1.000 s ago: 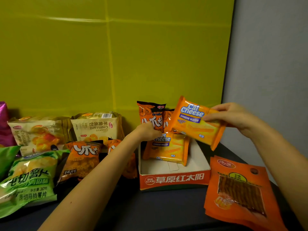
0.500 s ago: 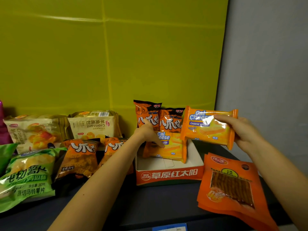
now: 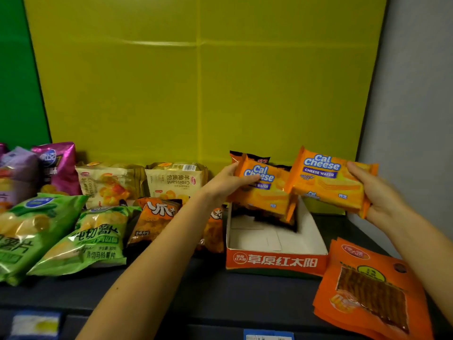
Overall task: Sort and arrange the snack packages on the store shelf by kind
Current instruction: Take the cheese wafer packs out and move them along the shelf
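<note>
Wafer packs look light, crinkly, slick film over brittle contents, so I pinch edges only: my left hand grips one Cal Cheese pack above the far end of the carton, my right hand grips the other pack just right of it.

The light is dim and warm, and the picture looks soft and grainy throughout. A pale horizontal streak of glare runs across the yellow back panel, suggesting light from above and in front. Sheen breaks up the print on the green potato chip bags left of the cardboard box. Deep shadow fills the gaps between packets and the dark shelf in front of the box. Wide-angle distortion bows the panel's edges outward. The shelf-edge price labels below the box are blurred and unreadable.
</note>
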`<action>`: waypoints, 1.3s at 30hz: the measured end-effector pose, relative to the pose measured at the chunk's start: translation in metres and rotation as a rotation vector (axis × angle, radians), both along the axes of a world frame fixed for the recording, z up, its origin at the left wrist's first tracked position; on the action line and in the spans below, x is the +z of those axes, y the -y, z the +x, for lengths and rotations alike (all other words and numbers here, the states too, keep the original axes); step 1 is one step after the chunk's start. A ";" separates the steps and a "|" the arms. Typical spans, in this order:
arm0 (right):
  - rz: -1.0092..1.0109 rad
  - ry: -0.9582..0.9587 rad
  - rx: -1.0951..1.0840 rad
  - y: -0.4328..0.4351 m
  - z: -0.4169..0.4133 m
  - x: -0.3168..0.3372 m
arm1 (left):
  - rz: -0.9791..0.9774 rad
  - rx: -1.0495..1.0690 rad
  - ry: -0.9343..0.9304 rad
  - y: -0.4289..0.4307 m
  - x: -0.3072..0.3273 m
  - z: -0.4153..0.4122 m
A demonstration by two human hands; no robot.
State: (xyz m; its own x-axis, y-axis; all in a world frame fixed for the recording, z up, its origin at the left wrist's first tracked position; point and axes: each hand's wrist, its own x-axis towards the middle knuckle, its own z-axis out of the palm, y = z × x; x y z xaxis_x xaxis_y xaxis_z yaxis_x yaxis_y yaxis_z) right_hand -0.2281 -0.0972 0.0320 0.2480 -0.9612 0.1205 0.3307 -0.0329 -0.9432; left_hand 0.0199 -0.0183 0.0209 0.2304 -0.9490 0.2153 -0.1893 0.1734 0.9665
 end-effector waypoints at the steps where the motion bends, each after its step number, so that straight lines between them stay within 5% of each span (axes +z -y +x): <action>1: -0.003 0.004 0.018 0.000 0.004 0.002 | -0.046 0.038 -0.038 -0.007 0.007 0.006; 9: -0.020 -0.005 0.257 -0.011 0.091 0.023 | -0.217 0.523 -0.027 -0.120 0.040 0.078; 20: -0.005 -0.068 0.632 -0.127 0.267 0.010 | -0.266 1.015 -0.204 -0.332 -0.005 0.177; 39: 0.011 -0.070 0.733 -0.358 0.499 -0.006 | -0.133 1.184 -0.215 -0.590 -0.035 0.339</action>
